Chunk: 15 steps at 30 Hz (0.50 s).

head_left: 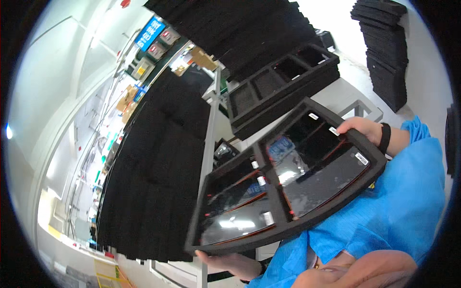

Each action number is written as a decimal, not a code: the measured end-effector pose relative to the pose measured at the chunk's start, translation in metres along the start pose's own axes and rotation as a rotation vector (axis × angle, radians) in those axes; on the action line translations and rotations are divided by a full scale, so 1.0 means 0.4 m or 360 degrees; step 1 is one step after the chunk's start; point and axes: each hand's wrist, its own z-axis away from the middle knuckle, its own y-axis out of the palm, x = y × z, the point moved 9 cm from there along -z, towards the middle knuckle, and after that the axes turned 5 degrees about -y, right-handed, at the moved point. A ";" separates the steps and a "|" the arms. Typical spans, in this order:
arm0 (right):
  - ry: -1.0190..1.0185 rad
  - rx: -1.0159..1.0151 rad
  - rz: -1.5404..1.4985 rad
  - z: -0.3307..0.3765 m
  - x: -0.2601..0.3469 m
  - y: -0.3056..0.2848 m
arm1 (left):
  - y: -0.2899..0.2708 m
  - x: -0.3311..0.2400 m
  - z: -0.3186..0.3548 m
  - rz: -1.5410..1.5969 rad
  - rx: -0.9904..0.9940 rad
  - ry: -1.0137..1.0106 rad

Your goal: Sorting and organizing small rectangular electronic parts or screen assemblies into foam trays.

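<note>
One black foam tray [271,211], four glossy panels [319,180] inside — my left hand [235,265] grips its near edge, right hand [362,129] its far edge.

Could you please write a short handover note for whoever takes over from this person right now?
Left hand: under the near edge of the foam tray, holding it.
Right hand: gripping the tray's far edge.
The tray is held tilted in the air; its compartments hold glossy dark panels.
An empty foam tray lies on a stack behind, on the table. More foam stacks stand to the left.
Done: the held tray looks filled. Left: it has not been set down anywhere.
</note>
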 end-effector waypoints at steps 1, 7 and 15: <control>0.0077 -0.0037 0.0207 -0.071 -0.008 0.039 | -0.090 0.103 -0.077 0.0177 -0.0042 -0.0145; -0.0157 -0.0470 0.0103 0.061 0.023 -0.257 | 0.148 0.335 -0.029 0.0682 0.0808 -0.0666; -0.0936 -0.0517 0.1081 -0.007 0.191 -0.321 | 0.194 0.339 0.034 0.0107 0.0951 -0.0125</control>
